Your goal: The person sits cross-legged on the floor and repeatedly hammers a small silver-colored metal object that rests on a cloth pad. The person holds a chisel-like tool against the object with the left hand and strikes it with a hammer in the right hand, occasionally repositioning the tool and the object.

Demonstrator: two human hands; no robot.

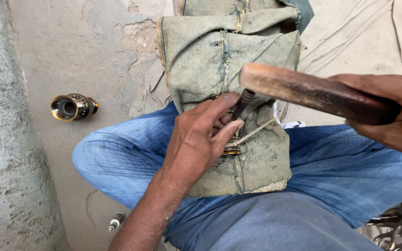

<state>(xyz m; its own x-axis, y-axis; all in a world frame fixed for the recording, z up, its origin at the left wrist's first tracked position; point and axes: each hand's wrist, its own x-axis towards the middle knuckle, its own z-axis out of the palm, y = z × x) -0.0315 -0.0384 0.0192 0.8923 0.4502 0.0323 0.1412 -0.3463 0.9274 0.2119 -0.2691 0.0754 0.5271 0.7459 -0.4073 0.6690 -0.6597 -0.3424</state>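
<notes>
My left hand (201, 139) pinches a dark metal punch (244, 102) and holds it tip-down against a small brass piece (232, 149). The brass piece lies on a worn greenish cloth pad (210, 56) draped over my lap. A thin cord (257, 131) runs across the pad next to the piece. My right hand (396, 116) grips a reddish-brown wooden mallet (312, 93), whose end hangs just above and to the right of the punch's top. Most of the brass piece is hidden under my left fingers.
A round brass fitting (72, 107) with a dark hollow lies on the concrete floor at left. A small metal bit (116, 221) rests on the floor near my left knee. Ornate metalwork (398, 223) sits at bottom right. Pale cloth (350, 37) covers the ground behind.
</notes>
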